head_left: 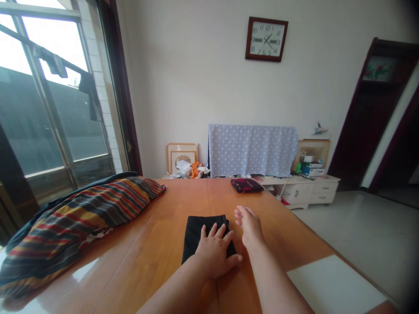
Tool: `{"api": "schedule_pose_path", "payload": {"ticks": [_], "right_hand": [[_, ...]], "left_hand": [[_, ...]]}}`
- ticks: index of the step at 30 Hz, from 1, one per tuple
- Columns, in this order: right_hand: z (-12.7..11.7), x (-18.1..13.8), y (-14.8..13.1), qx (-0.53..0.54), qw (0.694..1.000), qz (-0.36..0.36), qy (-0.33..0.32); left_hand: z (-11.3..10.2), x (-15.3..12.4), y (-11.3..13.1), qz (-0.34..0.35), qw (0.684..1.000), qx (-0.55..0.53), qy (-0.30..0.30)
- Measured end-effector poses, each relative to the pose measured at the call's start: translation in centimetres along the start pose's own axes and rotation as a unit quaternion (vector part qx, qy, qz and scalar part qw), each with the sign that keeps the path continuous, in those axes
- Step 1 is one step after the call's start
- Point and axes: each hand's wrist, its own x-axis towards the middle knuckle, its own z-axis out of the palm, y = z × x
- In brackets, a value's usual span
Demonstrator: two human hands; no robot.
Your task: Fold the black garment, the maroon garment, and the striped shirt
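Forearms (173, 296) reach across a varnished wooden table (144, 244); the left hand (214, 253) lies flat on a folded black cloth (193, 233), the right hand (250, 226) just beside it, apart. That cloth looks soft and light, probably easiest gripped along its folded edge.
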Motion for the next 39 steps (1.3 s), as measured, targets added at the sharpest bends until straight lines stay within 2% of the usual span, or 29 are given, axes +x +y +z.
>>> {"api": "schedule_pose_path", "payload": {"ticks": [4, 9, 13, 21, 23, 26, 28, 31, 35, 37, 39], "right_hand": [[0.0, 0.2, 0.1, 0.019, 0.999, 0.010, 0.024], [-0.1, 0.2, 0.3, 0.023, 0.999, 0.018, 0.027], [-0.2, 0.2, 0.4, 0.014, 0.999, 0.022, 0.028], [-0.1, 0.4, 1.1, -0.005, 1.000, 0.017, 0.022], [0.2, 0.2, 1.7, -0.022, 1.000, -0.008, 0.018], [0.8, -0.8, 2.0, -0.043, 0.997, -0.059, 0.011], [1.6, -2.2, 1.2, -0.039, 0.995, -0.089, 0.003], [3.2, -5.2, -1.2, -0.011, 0.994, -0.104, -0.025], [6.0, -8.7, -4.1, -0.026, 0.994, -0.039, -0.103], [6.9, -8.5, -4.1, -0.053, 0.988, -0.005, -0.143], [7.1, -6.4, -3.0, -0.104, 0.981, 0.003, -0.167]], "left_hand": [[0.2, 0.2, 0.4, 0.018, 0.999, 0.041, 0.011], [0.8, 0.3, -0.2, -0.007, 0.996, 0.081, 0.023], [0.1, -0.2, -2.6, -0.032, 0.994, 0.104, 0.024], [-3.2, -3.4, -10.1, -0.108, 0.987, 0.116, -0.010], [-3.7, -3.4, -11.0, -0.126, 0.986, 0.108, -0.012], [-3.7, -2.5, -11.0, -0.132, 0.984, 0.107, 0.049], [-3.2, -1.9, -10.7, -0.141, 0.983, 0.101, 0.067], [-2.1, -1.3, -10.6, -0.150, 0.983, 0.098, 0.043], [-1.4, -1.5, -11.1, -0.136, 0.984, 0.105, 0.049], [-1.5, -1.6, -11.2, -0.134, 0.984, 0.102, 0.050], [-1.7, -1.7, -11.2, -0.135, 0.985, 0.097, 0.049]]}}
